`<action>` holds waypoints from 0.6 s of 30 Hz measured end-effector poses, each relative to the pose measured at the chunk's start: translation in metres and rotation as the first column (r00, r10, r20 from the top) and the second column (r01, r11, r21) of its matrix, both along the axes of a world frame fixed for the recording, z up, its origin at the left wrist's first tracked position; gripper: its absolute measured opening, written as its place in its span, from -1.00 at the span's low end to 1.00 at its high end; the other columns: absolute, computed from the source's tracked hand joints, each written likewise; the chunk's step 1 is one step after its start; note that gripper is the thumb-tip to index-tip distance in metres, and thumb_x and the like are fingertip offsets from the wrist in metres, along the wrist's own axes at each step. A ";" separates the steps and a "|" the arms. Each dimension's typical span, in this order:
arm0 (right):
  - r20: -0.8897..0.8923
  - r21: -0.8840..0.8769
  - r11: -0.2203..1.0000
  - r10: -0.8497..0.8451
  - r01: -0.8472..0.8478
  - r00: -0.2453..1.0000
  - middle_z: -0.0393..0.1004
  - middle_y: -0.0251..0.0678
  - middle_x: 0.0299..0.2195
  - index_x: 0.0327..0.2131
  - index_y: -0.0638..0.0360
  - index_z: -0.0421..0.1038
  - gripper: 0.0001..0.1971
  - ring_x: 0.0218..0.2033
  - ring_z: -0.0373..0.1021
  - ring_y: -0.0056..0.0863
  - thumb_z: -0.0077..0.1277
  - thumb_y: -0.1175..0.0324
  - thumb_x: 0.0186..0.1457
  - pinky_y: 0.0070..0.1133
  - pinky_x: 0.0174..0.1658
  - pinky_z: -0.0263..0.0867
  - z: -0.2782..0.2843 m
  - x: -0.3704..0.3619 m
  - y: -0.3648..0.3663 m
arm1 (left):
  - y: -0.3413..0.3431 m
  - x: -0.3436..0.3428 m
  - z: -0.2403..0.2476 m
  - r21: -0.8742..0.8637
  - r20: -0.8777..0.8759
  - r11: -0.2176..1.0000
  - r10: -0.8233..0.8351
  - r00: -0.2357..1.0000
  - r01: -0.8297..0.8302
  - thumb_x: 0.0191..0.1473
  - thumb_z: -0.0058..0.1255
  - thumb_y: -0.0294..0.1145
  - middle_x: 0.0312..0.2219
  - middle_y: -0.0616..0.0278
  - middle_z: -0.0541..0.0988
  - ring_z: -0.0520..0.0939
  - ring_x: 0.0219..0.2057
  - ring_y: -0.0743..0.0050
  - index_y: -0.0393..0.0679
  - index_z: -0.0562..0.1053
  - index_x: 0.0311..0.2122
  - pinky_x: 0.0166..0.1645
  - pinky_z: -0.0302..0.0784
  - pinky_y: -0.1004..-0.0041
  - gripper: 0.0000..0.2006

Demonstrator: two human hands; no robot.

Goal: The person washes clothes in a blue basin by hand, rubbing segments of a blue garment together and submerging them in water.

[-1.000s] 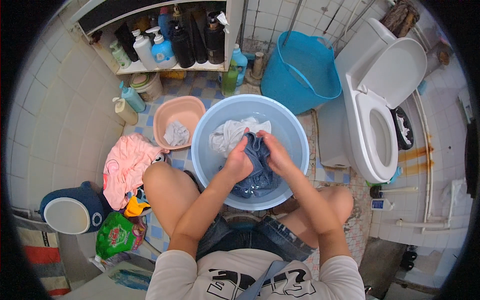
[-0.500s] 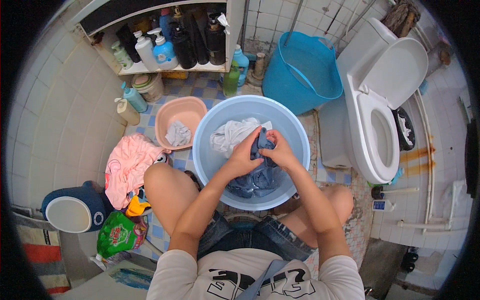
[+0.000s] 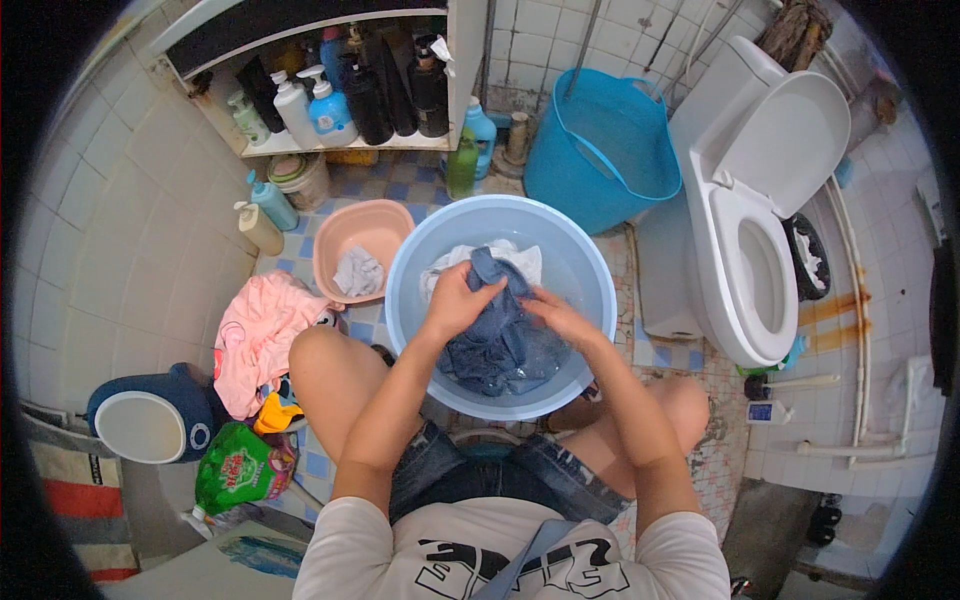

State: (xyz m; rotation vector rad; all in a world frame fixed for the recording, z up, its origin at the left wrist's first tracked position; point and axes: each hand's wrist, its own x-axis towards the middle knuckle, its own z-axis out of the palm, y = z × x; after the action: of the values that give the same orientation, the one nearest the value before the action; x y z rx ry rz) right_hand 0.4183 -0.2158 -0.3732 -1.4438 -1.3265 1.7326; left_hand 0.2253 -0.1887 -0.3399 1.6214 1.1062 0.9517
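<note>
A light blue round basin point(image 3: 598, 250) of water stands between my knees. In it a wet dark blue garment point(image 3: 490, 345) is partly lifted and partly lying in the water; its exact kind is hard to make out. My left hand point(image 3: 462, 302) grips its upper left part, thumb across the cloth. At the garment's right edge my right hand point(image 3: 560, 316), slightly blurred, has its fingertips closed on the fabric. White cloth point(image 3: 448, 258) lies behind it in the basin, partly covered by the blue garment.
To the left stands a pink basin point(image 3: 330, 225) with a greyish-white cloth point(image 3: 358, 272). Pink clothing point(image 3: 262, 335) and a green detergent bag point(image 3: 240, 468) are beside my left knee. A blue tub point(image 3: 560, 180) stands behind, a toilet point(image 3: 722, 290) at right, a bottle shelf point(image 3: 400, 143) at far left.
The hands have moved apart, the left one shifting left and the right one slightly right and down. The blue garment is now spread wider between them and covers more of the white cloth.
</note>
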 end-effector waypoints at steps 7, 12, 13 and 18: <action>-0.009 0.281 0.958 -0.047 0.048 0.999 0.28 -0.13 -0.12 -0.06 0.37 0.14 -0.37 -0.13 0.25 -0.39 0.11 0.18 -0.16 -0.54 -0.05 0.14 -0.017 -0.038 -0.027 | 0.000 0.013 0.031 -0.025 0.335 0.976 0.213 0.918 -0.218 -0.18 0.11 -0.40 -0.57 0.24 0.54 0.48 -0.50 0.67 -0.32 0.45 -0.46 -0.39 0.40 0.56 -0.80; 0.053 0.290 0.936 -0.224 0.200 0.973 0.42 -0.29 -0.37 -0.23 0.35 0.29 -0.69 -0.32 0.32 -0.54 -0.02 0.40 -0.09 -0.57 -0.22 0.22 -0.009 -0.045 -0.020 | 0.000 0.018 0.046 0.083 0.303 0.957 0.241 0.922 -0.277 -0.16 0.10 -0.41 -0.54 0.25 0.53 0.47 -0.50 0.68 -0.30 0.44 -0.44 -0.39 0.38 0.58 -0.82; -0.053 0.331 0.909 -0.249 0.252 0.967 0.43 -0.35 -0.42 -0.30 0.34 0.33 -0.77 -0.38 0.32 -0.59 -0.06 0.45 -0.10 -0.61 -0.26 0.22 -0.013 -0.038 -0.015 | 0.002 0.018 0.051 0.064 0.330 0.953 0.259 0.908 -0.295 -0.16 0.10 -0.41 -0.53 0.26 0.53 0.47 -0.50 0.68 -0.30 0.43 -0.43 -0.39 0.38 0.59 -0.81; 0.055 0.429 0.890 -0.193 0.152 0.980 0.41 -0.27 -0.49 -0.32 0.33 0.33 -0.76 -0.42 0.32 -0.52 -0.08 0.43 -0.13 -0.58 -0.31 0.21 0.038 -0.020 -0.009 | 0.006 0.002 0.067 0.025 0.430 0.958 0.248 0.868 -0.287 -0.13 0.10 -0.39 -0.47 0.29 0.52 0.48 -0.46 0.64 -0.29 0.42 -0.40 -0.33 0.37 0.61 -0.79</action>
State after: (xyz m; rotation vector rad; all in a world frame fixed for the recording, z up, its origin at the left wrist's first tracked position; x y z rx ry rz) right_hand 0.3985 -0.2252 -0.3349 -1.3547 -1.4644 1.1791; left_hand 0.2271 -0.1823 -0.2732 1.2572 1.0052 1.4768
